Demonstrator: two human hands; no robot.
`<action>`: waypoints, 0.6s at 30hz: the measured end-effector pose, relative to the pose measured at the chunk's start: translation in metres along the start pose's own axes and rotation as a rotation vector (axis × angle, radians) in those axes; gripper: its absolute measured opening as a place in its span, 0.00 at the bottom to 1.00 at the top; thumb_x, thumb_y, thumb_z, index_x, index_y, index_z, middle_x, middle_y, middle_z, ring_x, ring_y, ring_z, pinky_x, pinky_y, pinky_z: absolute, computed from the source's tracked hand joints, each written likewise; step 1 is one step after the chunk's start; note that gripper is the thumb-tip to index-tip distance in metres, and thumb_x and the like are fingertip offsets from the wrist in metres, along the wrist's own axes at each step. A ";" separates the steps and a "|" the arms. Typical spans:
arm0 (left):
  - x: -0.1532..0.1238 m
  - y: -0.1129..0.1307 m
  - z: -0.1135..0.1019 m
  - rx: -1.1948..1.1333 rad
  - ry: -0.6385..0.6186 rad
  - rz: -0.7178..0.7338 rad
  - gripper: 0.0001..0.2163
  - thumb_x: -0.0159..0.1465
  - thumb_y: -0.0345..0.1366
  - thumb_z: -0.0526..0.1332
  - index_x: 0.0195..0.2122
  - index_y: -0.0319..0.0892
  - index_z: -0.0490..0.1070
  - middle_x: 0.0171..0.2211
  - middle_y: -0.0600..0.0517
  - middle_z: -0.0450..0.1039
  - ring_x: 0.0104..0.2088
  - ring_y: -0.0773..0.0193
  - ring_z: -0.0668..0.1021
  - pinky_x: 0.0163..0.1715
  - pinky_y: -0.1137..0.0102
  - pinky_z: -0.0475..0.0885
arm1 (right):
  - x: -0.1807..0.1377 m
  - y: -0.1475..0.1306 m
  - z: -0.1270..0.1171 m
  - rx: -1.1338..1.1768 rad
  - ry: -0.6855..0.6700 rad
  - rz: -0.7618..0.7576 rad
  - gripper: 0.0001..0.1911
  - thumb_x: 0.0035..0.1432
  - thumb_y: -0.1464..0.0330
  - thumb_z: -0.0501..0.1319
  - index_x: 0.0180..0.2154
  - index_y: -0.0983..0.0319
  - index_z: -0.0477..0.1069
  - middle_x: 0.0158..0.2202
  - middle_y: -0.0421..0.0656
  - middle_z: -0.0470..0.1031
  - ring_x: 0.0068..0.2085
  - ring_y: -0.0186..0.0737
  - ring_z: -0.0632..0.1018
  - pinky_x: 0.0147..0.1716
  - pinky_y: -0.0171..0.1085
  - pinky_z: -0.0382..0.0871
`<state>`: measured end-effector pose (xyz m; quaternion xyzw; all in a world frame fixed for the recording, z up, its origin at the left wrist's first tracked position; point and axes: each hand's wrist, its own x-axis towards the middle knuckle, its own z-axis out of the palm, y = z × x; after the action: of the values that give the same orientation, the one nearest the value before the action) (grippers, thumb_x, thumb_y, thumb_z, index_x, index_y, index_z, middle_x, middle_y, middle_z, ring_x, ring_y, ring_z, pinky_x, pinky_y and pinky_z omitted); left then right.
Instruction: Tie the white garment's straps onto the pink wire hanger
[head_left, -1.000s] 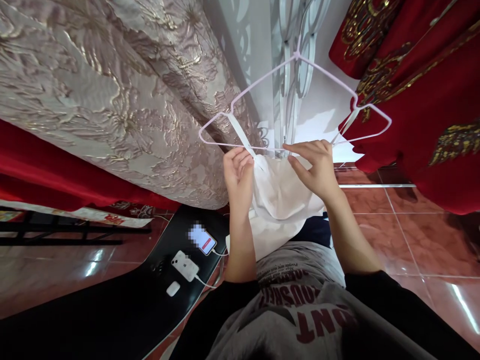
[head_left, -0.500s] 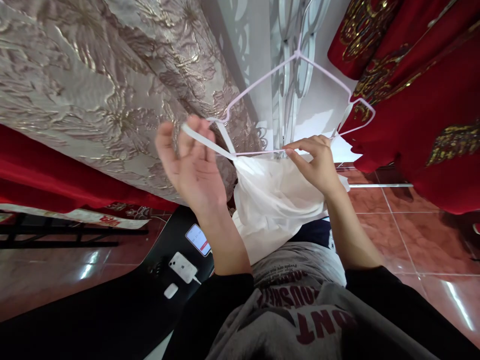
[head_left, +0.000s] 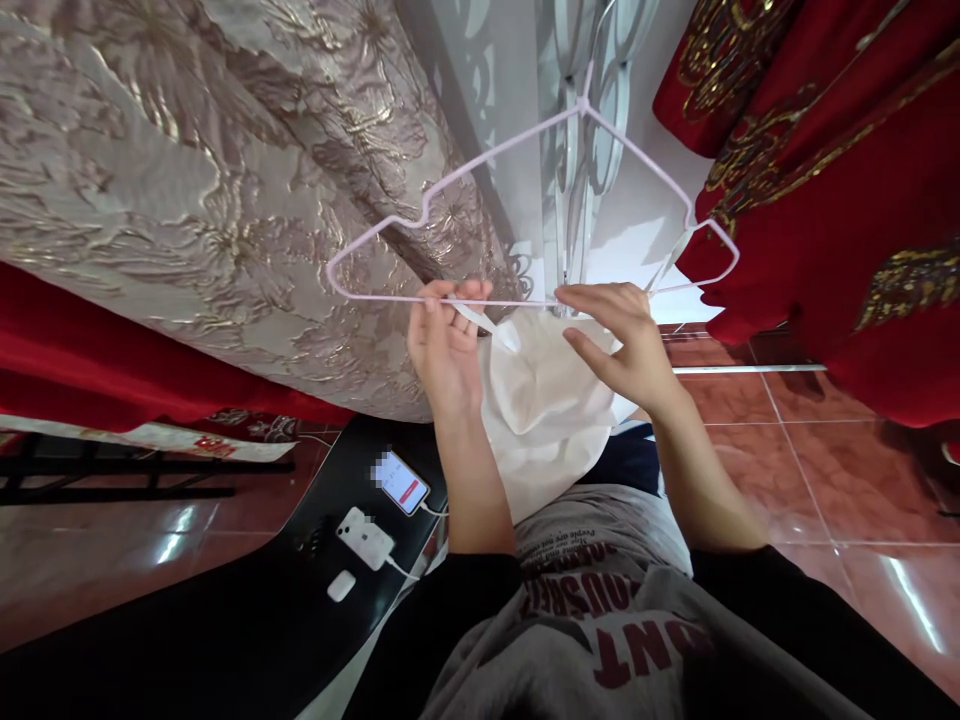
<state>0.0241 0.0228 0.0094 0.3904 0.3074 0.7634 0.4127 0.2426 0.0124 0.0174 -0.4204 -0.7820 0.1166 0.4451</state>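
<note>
With our left hand (head_left: 446, 360) we pinch the lower bar of the lilac hanger (head_left: 583, 106) between thumb and fingers, a white strap (head_left: 480, 318) beside them. Our right hand (head_left: 626, 340) is at the bar, thumb and forefinger spread; whether its other fingers hold anything, we cannot tell. Between our hands, the white garment (head_left: 544, 378) lies below the bar.

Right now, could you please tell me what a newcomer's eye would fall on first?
Probably the hanger, pink, spanning the upper middle, with the white garment below its bar, between the left hand and right hand. Then shiny pale cloth, upper left, and gold-patterned red cloth, upper right.
</note>
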 end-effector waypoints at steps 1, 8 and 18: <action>0.000 0.000 0.002 0.009 0.009 0.007 0.16 0.71 0.54 0.68 0.43 0.47 0.73 0.38 0.52 0.82 0.48 0.58 0.87 0.63 0.57 0.77 | -0.003 0.002 0.000 0.013 0.110 0.011 0.17 0.71 0.60 0.61 0.59 0.48 0.78 0.60 0.44 0.82 0.62 0.53 0.80 0.64 0.58 0.70; 0.002 -0.006 0.001 0.153 0.051 0.024 0.20 0.71 0.59 0.65 0.41 0.48 0.67 0.34 0.53 0.76 0.44 0.59 0.86 0.46 0.66 0.81 | -0.006 0.044 -0.020 0.202 0.427 0.324 0.18 0.63 0.62 0.66 0.54 0.56 0.77 0.51 0.49 0.82 0.47 0.47 0.83 0.50 0.51 0.80; 0.007 -0.010 0.007 0.129 0.065 0.103 0.21 0.70 0.58 0.66 0.38 0.46 0.65 0.27 0.55 0.72 0.34 0.63 0.84 0.33 0.72 0.74 | 0.031 0.029 -0.049 0.473 0.474 0.139 0.12 0.62 0.65 0.73 0.48 0.54 0.85 0.44 0.43 0.86 0.38 0.40 0.82 0.42 0.47 0.80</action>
<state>0.0314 0.0346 0.0072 0.4064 0.3487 0.7745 0.3367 0.2901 0.0446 0.0475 -0.3735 -0.5776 0.2239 0.6905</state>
